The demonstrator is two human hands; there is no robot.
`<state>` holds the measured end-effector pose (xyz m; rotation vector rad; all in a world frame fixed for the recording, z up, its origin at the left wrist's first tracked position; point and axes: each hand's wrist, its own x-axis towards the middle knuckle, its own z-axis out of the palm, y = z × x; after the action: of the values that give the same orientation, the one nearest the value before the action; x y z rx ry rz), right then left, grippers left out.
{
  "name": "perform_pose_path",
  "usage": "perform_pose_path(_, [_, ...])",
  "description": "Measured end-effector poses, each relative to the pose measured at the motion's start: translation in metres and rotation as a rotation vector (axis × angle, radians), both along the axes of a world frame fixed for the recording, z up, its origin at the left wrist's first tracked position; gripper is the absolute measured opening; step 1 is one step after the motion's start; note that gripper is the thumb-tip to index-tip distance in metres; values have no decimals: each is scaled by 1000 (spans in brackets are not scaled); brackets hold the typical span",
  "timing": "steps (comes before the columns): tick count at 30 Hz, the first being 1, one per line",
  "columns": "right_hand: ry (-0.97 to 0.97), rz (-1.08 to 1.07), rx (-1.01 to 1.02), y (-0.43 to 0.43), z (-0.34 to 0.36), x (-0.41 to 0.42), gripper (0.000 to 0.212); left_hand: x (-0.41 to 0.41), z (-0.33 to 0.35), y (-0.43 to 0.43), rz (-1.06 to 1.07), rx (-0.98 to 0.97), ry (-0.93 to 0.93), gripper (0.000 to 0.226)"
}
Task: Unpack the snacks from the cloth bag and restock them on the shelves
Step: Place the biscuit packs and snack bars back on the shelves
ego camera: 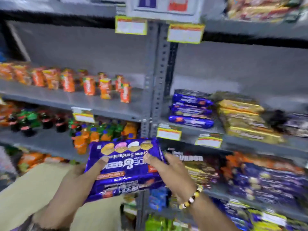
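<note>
Both hands hold one purple biscuit packet [126,165] in front of the shelving. The left hand [78,180] has its grip clamped on the packet's left edge, thumb pressed across the printed face and the other fingers hidden beneath. The right hand [168,170] has its grip closed on the right edge, thumb on top near the middle; a beaded bracelet [191,199] circles that wrist. The packet lies nearly flat and upside down to the viewer, its print reading "Creme Sandwiches", with pictures of four biscuits along the far edge. It hangs in the air, just below and left of the middle shelf [188,129] of the right-hand bay, touching no shelf.

From the head camera, that shelf carries a stack of similar blue-purple packets [191,109] near the grey upright post [160,77], with gold-wrapped packets [241,117] just beside them to the right. Yellow-edged price tags [169,133] hang from the shelf fronts. In the left bay, small orange cartons [90,86] stand in rows on one shelf, and bottled drinks [50,122] fill the shelf below. A tan cloth surface [30,189] spreads under the left forearm; whether it is the bag cannot be told. Much of the view is blurred.
</note>
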<state>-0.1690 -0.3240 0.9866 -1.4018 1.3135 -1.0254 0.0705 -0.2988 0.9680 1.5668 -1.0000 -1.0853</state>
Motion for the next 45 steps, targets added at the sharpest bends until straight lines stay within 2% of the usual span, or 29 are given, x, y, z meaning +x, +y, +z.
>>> perform_pose_path(3, [-15,-83,-34,-3,35,-69,48,-65,37,-31,-95,-67,-49,70])
perform_pose_path(4, [-8,-114,-50,-4,48,-93,50,-89,52,-39,-126,-90,-60,68])
perform_pose_path(8, [23,-226,-78,-12,88,-158,63,-159,103,-65,-267,-157,-51,31])
perform_pose_path(10, [43,-277,-97,-21,105,-185,65,-186,123,-82,-309,-171,-68,42])
perform_pose_path(12, [85,-343,-98,-35,122,-206,85,-209,139,-103,-334,-170,-109,63])
perform_pose_path(14, [100,-381,-104,-54,137,-222,95,-227,153,-127,-334,-198,-121,67])
perform_pose_path(19, [62,-412,-66,-110,157,-231,81,-247,182,-187,-327,-203,-111,44])
perform_pose_path(25, [103,-364,9,-177,147,-217,90,-243,168,-248,-265,-152,-155,38])
perform_pose_path(30, [218,-383,24,-212,122,-212,42,-238,130,-278,-239,-116,-248,58])
perform_pose_path(33, [265,-395,1,-221,107,-208,39,-235,118,-288,-226,-140,-369,65])
perform_pose_path(36, [325,-402,-15,-224,101,-205,44,-236,115,-291,-203,-164,-547,61])
perform_pose_path(39, [431,-400,-57,-219,102,-203,46,-238,118,-281,-137,-226,-813,60])
perform_pose_path(42, [688,-453,-250,-210,103,-198,49,-239,120,-254,-34,-445,-1133,53])
perform_pose_path(45, [819,-515,-489,-188,101,-181,64,-228,112,-219,-44,-597,-1285,51])
